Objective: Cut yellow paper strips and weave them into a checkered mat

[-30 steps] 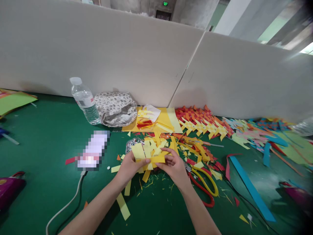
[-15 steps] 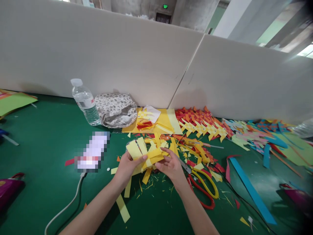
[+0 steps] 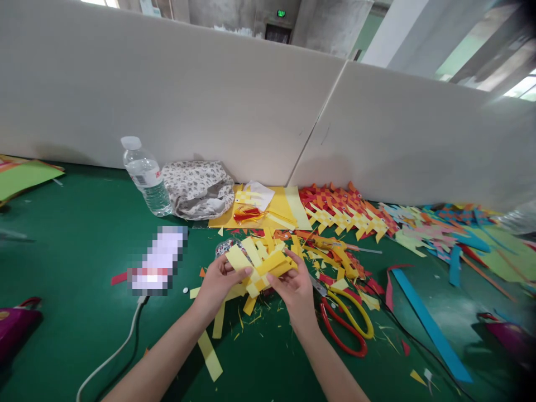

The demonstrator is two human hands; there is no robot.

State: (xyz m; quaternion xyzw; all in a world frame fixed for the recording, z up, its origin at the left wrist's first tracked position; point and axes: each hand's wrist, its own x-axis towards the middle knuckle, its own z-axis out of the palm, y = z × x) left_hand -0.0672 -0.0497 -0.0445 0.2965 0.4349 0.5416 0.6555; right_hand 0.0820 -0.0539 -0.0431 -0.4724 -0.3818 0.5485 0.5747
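Note:
Between my two hands is a piece of woven paper strips (image 3: 260, 269), pale yellow crossed with deeper yellow. My left hand (image 3: 218, 285) pinches its left side, thumb on top of the pale strips. On the other side my right hand (image 3: 293, 283) grips the deeper yellow strips between thumb and fingers. Below and behind the weave, loose yellow strips and cut scraps lie on the green table. Scissors (image 3: 345, 321) with one red and one yellow handle rest just right of my right hand, their blades partly covered by scraps.
A water bottle (image 3: 147, 177) and a patterned cloth bag (image 3: 199, 190) stand by the grey partition (image 3: 201, 95). A phone (image 3: 159, 259) with a white cable lies left. Finished yellow and red woven paper fish (image 3: 347, 218) are piled behind, and a blue strip (image 3: 433, 324) lies right.
My right thumb has come onto the front of the woven strips, and my right hand has closed on them. The piece has turned slightly, showing more of its checkered weave.

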